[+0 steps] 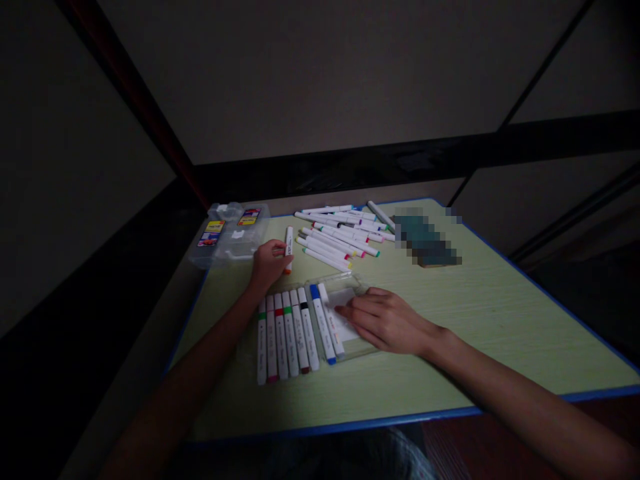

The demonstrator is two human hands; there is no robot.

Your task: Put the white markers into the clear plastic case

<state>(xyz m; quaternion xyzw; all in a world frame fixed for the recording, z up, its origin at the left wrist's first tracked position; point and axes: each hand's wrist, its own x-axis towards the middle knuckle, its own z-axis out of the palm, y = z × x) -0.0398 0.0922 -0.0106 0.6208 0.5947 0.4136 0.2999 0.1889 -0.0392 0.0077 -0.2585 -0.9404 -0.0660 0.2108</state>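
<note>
My left hand (271, 265) is closed on a white marker (289, 248) with an orange end, held nearly upright above the table. Below it lies an opened clear plastic case (353, 352). In its left part, several white markers (281, 337) with coloured bands stand side by side. A blue-capped marker (323, 323) and a white marker (331, 320) lie in its right part, beside a white card (345, 313). My right hand (387, 320) rests over this right part, its loosely bent fingers apart and close to the white marker; whether they touch it I cannot tell.
A loose pile of markers (340, 237) lies at the back middle of the table (450, 333). At the back left sits a clear plastic box (233, 237) with colourful labels. A blurred-out dark green object (425, 240) lies at the back right. A wall rises behind.
</note>
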